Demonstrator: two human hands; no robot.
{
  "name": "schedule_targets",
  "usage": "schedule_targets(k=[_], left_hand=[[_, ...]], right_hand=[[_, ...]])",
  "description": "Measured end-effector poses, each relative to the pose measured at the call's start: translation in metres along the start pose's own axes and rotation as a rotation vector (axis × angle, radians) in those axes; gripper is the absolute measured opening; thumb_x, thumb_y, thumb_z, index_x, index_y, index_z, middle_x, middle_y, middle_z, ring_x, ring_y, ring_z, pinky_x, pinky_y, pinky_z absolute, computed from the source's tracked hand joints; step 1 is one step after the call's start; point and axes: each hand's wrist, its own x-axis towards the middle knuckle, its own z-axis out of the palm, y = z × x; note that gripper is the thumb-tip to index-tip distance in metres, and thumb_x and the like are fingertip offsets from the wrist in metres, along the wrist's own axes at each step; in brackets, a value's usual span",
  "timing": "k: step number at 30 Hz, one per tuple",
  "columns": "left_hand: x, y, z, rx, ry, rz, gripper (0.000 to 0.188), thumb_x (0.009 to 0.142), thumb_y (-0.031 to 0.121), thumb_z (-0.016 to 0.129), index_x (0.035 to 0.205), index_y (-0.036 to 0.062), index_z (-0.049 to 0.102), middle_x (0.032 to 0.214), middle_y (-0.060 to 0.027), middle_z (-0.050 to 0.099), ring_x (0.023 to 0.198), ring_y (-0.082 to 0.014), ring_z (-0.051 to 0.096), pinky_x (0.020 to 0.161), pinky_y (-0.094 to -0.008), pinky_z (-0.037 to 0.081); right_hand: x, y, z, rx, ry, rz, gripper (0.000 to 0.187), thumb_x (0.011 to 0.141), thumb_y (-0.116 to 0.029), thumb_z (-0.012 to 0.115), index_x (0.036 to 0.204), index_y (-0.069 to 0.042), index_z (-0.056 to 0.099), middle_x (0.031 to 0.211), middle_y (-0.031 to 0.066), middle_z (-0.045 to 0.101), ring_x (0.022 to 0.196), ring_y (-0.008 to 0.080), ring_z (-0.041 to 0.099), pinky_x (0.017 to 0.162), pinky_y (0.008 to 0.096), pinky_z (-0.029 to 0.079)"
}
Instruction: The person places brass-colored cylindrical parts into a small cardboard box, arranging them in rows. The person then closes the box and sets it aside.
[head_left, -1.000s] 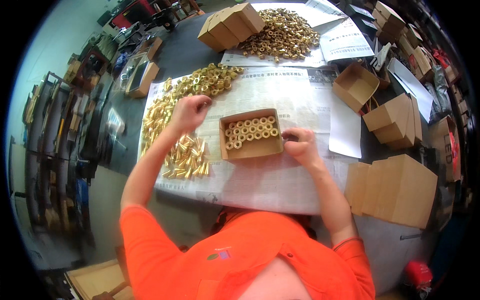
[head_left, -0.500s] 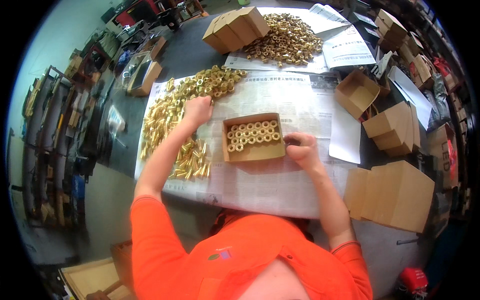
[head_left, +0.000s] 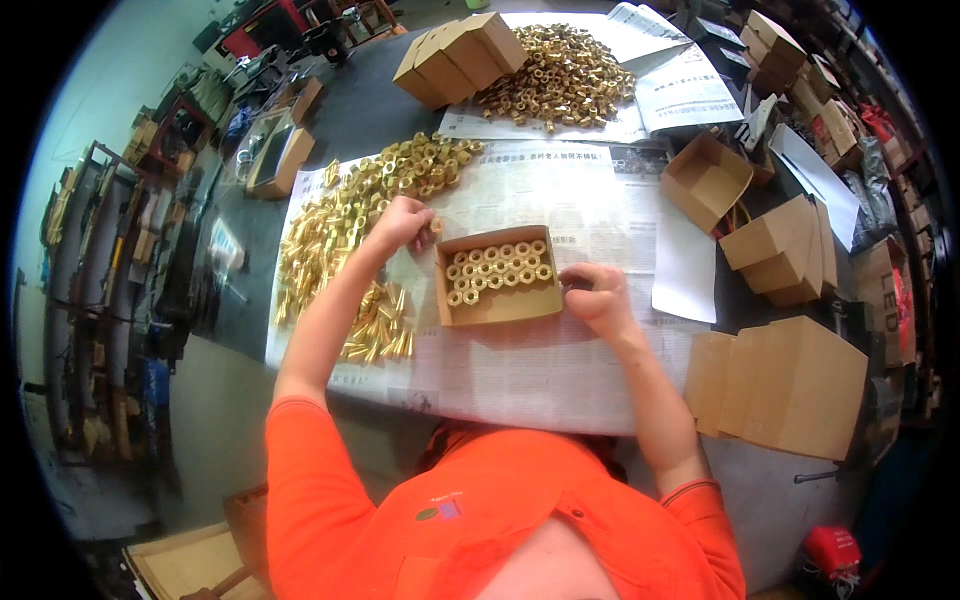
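My left hand (head_left: pixel 402 222) is closed on a brass nut (head_left: pixel 436 227), between the nut pile and an open cardboard box (head_left: pixel 502 314). Inside the box, brass nuts (head_left: pixel 497 266) stand in rows against the far wall, with a shorter row at the left. Curled at the box's right wall, my right hand (head_left: pixel 597 298) grips its edge with the fingertips. A heap of loose brass nuts (head_left: pixel 425 165) lies beyond my left hand. Slim tapered brass pieces (head_left: pixel 330 250) are spread to the left of that hand and beneath the forearm.
Newspaper (head_left: pixel 540 370) covers the table. Farther back, cardboard boxes (head_left: pixel 458 60) stand beside a bigger nut heap (head_left: pixel 565 75). On the right are an open box (head_left: pixel 706 185), folded cartons (head_left: pixel 780 250), flat cardboard (head_left: pixel 780 390) and white paper (head_left: pixel 685 265). Shelves (head_left: pixel 85 300) line the left.
My left hand has come away from the nut pile toward the box, now with a nut in its fingers. My right hand stays at the box's right wall. The whole view has shifted slightly.
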Motion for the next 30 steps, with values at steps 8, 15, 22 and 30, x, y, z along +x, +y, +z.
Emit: schedule_targets(k=[8,15,22,30], left_hand=[[-0.024,0.013,0.019,0.653,0.406,0.342,0.023,0.084,0.026,0.061,0.086,0.0043,0.067,0.079,-0.0144,0.069,0.076,-0.0328,0.066,0.068,-0.0427,0.052],[-0.026,0.005,0.019,0.771,0.367,0.409,0.021,0.081,0.026,0.064,0.087,0.0061,0.066,0.08,-0.0142,0.068,0.08,-0.0323,0.066,0.07,-0.043,0.052],[-0.068,0.063,0.015,0.229,0.009,0.534,0.011,0.081,0.006,0.068,0.089,-0.0021,0.068,0.075,-0.0058,0.067,0.062,-0.0079,0.06,0.053,-0.0219,0.048],[-0.101,0.04,0.079,0.831,-0.212,0.769,0.014,0.073,0.018,0.069,0.084,0.0112,0.068,0.078,-0.0065,0.065,0.074,-0.0297,0.064,0.062,-0.0411,0.051]], right_hand=[[-0.001,0.005,0.002,0.004,0.015,-0.024,0.032,0.063,-0.007,0.052,0.088,0.001,0.071,0.079,0.0142,0.07,0.067,0.0183,0.065,0.063,0.0279,0.052],[0.0,-0.003,-0.001,0.019,-0.014,0.031,0.031,0.062,-0.01,0.054,0.086,0.001,0.071,0.084,0.0172,0.07,0.072,0.0246,0.068,0.069,0.0307,0.054],[-0.001,0.007,0.003,-0.004,0.007,-0.029,0.03,0.064,-0.006,0.053,0.088,0.001,0.071,0.077,0.0144,0.07,0.067,0.0184,0.066,0.063,0.0277,0.052],[0.0,0.002,-0.001,0.032,-0.007,0.006,0.032,0.061,-0.012,0.054,0.087,0.001,0.07,0.081,0.0179,0.069,0.067,0.0255,0.066,0.065,0.0311,0.052]])
